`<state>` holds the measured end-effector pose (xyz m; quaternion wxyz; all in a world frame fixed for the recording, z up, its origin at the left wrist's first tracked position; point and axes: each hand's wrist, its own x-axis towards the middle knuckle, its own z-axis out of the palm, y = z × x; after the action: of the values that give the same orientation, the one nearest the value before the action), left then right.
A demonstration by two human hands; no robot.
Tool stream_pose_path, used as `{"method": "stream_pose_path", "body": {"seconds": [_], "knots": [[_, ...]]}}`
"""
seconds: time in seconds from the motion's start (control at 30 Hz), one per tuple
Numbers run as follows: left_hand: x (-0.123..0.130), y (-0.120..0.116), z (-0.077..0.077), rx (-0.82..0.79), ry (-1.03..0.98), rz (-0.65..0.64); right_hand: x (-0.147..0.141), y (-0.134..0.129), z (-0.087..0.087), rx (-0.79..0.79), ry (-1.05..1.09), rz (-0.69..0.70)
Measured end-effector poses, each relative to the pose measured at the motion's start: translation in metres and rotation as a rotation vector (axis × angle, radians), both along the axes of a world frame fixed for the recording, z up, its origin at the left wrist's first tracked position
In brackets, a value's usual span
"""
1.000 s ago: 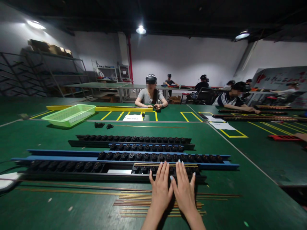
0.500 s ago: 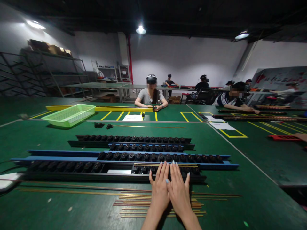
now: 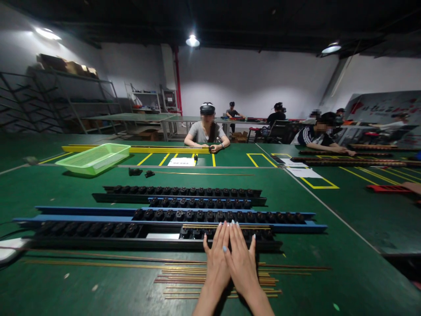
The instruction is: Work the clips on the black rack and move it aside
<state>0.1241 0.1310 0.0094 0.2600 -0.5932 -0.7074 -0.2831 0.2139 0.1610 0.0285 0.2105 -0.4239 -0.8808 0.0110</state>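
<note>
My left hand (image 3: 217, 259) and my right hand (image 3: 242, 261) lie side by side, flat and palms down, with fingers stretched forward. Their fingertips rest at the nearest black channel (image 3: 98, 241), by two thin brass rods (image 3: 197, 227) lying along its row of black sockets (image 3: 120, 229). Neither hand grips anything. The right thumb overlaps the left hand. Under and beside my wrists lie several loose brass and copper-coloured rods (image 3: 184, 281). Just beyond is a blue channel (image 3: 82, 217) with black sockets. My palms hide part of the rods and the near channel.
Farther off lie a short blue channel and another black channel (image 3: 98, 197). Small black parts (image 3: 134, 172), a green basket (image 3: 94, 160) and a long yellow channel (image 3: 138, 149) are beyond. A white device (image 3: 11, 249) sits at left. Co-workers sit across the green table (image 3: 329, 281).
My right hand has shifted slightly left, closer against my left hand, and its fingers are a little closer together. The channels and rods keep their places.
</note>
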Motion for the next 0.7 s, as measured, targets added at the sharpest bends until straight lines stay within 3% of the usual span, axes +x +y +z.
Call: {"method": "stream_pose_path", "body": {"seconds": [0.3,0.5,0.7], "knots": [[-0.004,-0.004,0.004,-0.006,-0.046,-0.028,-0.002,-0.004,0.006,-0.012,0.015,-0.023],[-0.013,-0.011,0.011,-0.014,-0.057,0.048,0.002,0.002,0.003,-0.07,0.026,0.039],[-0.013,-0.011,0.009,-0.034,-0.058,0.058,-0.001,-0.001,0.005,-0.049,0.047,-0.027]]}}
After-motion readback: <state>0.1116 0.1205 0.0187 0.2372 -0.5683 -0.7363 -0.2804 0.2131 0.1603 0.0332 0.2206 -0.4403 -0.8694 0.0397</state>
